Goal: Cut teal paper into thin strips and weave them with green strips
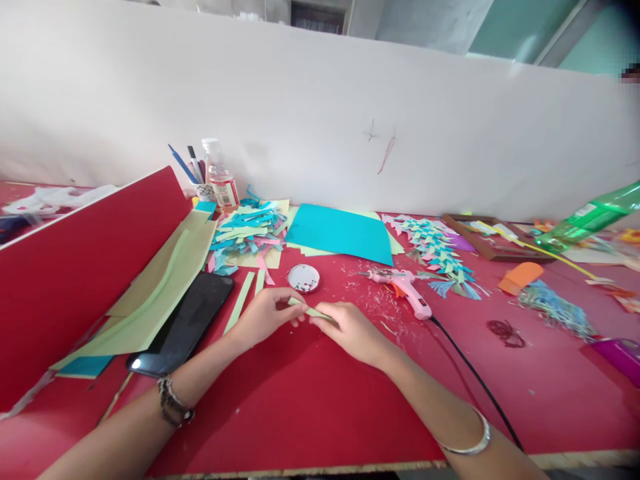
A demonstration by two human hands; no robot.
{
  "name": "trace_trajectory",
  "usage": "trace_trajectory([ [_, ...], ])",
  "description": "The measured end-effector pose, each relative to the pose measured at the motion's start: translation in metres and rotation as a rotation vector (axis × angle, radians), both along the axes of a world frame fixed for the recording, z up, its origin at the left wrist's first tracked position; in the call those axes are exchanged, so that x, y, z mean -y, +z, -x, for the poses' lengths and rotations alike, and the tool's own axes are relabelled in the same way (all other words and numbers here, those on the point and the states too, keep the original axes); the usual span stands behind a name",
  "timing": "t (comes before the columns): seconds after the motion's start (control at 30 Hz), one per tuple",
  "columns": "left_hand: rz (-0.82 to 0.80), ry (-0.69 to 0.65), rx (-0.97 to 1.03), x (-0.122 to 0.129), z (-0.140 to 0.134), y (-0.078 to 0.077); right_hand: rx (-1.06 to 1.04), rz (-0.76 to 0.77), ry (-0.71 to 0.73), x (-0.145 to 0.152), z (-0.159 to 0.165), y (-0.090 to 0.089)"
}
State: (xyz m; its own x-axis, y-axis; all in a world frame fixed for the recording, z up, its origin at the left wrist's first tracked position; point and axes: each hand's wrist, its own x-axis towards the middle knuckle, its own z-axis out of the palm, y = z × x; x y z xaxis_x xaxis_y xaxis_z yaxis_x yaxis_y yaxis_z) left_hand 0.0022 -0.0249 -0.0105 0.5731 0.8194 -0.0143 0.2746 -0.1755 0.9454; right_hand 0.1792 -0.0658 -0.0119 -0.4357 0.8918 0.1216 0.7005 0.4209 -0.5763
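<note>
A narrow light-green paper strip (314, 312) is stretched between my two hands over the red table. My left hand (270, 312) pinches its left end, and my right hand (345, 327) grips the other end between thumb and fingers. Both hands are closed, with the fingertips close together. Two more pale green paper strips (240, 301) lie on the table beside my left hand. Just beyond my hands sits a small round white lid (303, 278) with dark specks in it. A pink glue gun (407, 288) rests to the right of my right hand.
Behind are a pile of cut strips (250, 233), blue paper sheets (340, 233) and a braided paper piece (435, 243). A phone (190, 320) lies left, near a red panel (100, 267). The glue gun's black cord (475, 377) runs toward the front edge. A green bottle (590, 217) leans at right.
</note>
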Motion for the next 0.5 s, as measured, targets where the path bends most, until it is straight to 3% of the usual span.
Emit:
trace_trajectory([
  [0.5, 0.032, 0.13, 0.03, -0.0045, 0.0028, 0.0003, -0.297, 0.18, -0.147, 0.0004, -0.002, -0.0013],
])
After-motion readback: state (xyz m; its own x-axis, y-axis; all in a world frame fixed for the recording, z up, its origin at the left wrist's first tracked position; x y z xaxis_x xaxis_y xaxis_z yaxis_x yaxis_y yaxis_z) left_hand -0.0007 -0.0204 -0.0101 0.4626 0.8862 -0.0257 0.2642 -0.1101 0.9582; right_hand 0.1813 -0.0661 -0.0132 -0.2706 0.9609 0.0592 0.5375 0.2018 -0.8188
